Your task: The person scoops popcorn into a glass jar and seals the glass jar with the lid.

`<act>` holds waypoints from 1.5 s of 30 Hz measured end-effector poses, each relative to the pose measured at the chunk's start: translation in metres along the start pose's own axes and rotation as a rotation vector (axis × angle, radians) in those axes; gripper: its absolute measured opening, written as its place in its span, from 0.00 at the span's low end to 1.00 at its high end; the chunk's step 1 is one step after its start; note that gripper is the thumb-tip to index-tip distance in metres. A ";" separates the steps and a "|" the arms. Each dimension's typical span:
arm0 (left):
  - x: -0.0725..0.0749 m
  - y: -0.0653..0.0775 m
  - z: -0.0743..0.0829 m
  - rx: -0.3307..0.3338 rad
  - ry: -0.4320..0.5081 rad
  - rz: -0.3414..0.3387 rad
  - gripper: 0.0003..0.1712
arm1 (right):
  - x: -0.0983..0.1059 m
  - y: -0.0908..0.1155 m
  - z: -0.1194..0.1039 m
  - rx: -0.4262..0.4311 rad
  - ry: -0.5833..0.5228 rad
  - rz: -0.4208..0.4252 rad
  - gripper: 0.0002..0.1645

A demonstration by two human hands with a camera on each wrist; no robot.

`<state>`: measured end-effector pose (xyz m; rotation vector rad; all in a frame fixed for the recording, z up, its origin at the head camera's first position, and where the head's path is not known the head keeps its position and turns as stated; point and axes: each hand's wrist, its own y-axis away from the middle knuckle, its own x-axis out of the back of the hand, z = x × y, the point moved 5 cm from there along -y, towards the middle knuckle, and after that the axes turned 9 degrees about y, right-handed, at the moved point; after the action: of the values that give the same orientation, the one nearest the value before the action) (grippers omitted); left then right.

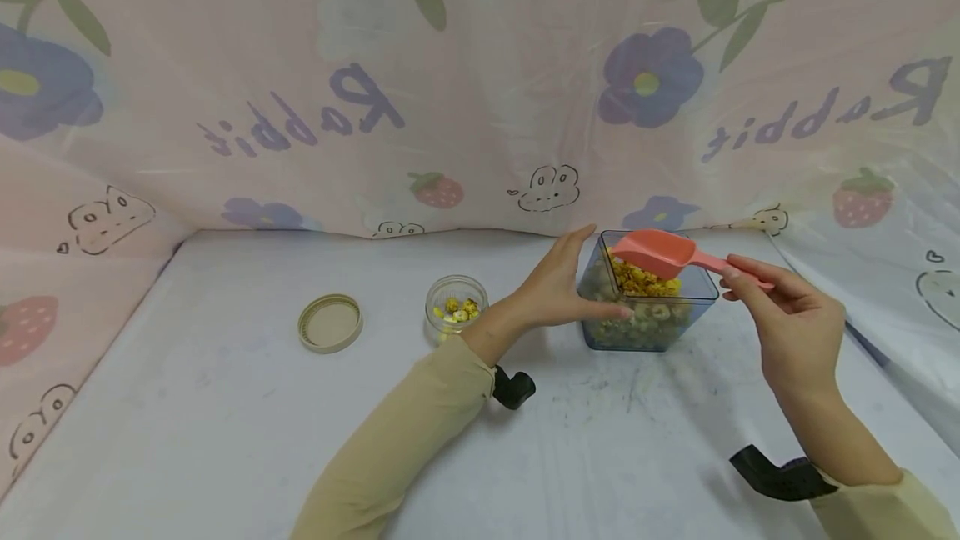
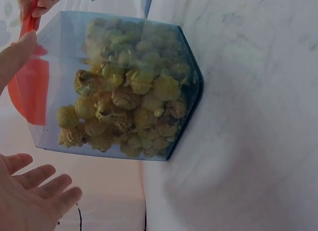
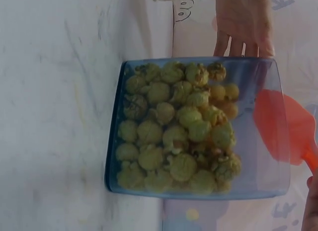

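My right hand (image 1: 798, 327) pinches the handle of a coral-red scoop (image 1: 656, 252) between thumb and fingers. The scoop's bowl sits at the open top of a clear bluish plastic container (image 1: 648, 327), and no popcorn shows in it. Yellow popcorn (image 2: 129, 97) fills the lower part of the container, which stands upright on the table. At its left side is my left hand (image 1: 558, 282), fingers spread and thumb stretched out in front of the near wall. In the left wrist view, the fingers (image 2: 42, 184) are straight and apart from the container.
Left of the container stands an open glass jar (image 1: 456, 307) with some popcorn inside. Farther left, a round beige lid (image 1: 330, 323) lies on the white table (image 1: 225, 407). A printed curtain (image 1: 480, 107) hangs along the back and sides.
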<state>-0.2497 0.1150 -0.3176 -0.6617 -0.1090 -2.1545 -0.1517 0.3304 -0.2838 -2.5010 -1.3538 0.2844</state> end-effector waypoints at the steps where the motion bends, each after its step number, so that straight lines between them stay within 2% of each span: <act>1: 0.000 -0.001 0.000 0.005 0.001 -0.004 0.65 | 0.001 -0.001 0.001 -0.003 0.006 -0.004 0.15; 6: -0.002 -0.006 0.000 0.012 0.030 -0.034 0.68 | 0.004 -0.005 0.002 0.009 0.062 -0.052 0.14; 11: -0.003 -0.011 0.000 -0.005 0.067 -0.069 0.69 | 0.005 -0.011 -0.003 0.076 0.179 -0.116 0.14; 16: -0.005 -0.014 -0.001 -0.005 0.075 -0.105 0.67 | 0.006 -0.018 -0.011 0.162 0.397 -0.197 0.14; 20: -0.006 -0.015 -0.002 0.009 0.071 -0.114 0.65 | 0.008 -0.020 -0.017 0.222 0.574 -0.219 0.15; 27: -0.005 -0.016 -0.002 0.023 0.083 -0.110 0.62 | 0.012 -0.022 -0.023 0.284 0.619 -0.242 0.16; 30: -0.005 -0.016 -0.002 0.024 0.095 -0.113 0.62 | 0.012 -0.023 -0.028 0.323 0.672 -0.265 0.16; 37: -0.007 -0.016 -0.003 0.045 0.125 -0.119 0.61 | 0.009 -0.026 -0.043 0.479 0.830 -0.320 0.17; 40: -0.007 -0.016 -0.004 0.050 0.150 -0.115 0.61 | 0.008 -0.029 -0.047 0.526 0.891 -0.356 0.17; 45: -0.008 -0.017 -0.005 0.053 0.192 -0.118 0.61 | 0.006 -0.037 -0.050 0.556 0.986 -0.450 0.17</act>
<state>-0.2607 0.1300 -0.3239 -0.4245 -0.1036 -2.3081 -0.1626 0.3472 -0.2243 -1.4497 -1.1144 -0.5326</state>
